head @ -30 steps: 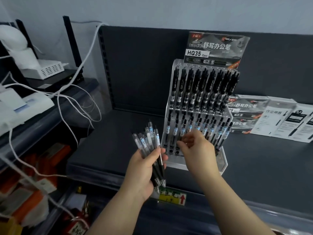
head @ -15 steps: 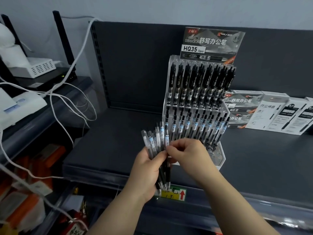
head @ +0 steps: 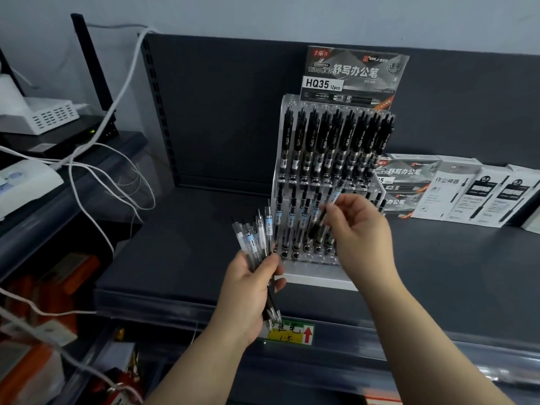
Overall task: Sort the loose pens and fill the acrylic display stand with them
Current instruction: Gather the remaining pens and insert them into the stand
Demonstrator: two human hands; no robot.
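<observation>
I've got open shelf [head: 190, 247] L of the acrylic display stand [head: 315, 277], easy way in. Top tier is packed tight w/ black pens [head: 336, 141]. The right hand [head: 359, 229] w/ one pen [head: 317, 229] fronts the lower tier; left hand [head: 248, 290] + pen bundle [head: 257, 238] crowd the front-L corner. R side is closed off by boxes [head: 467, 191], cables [head: 125, 80] hang far L.
</observation>
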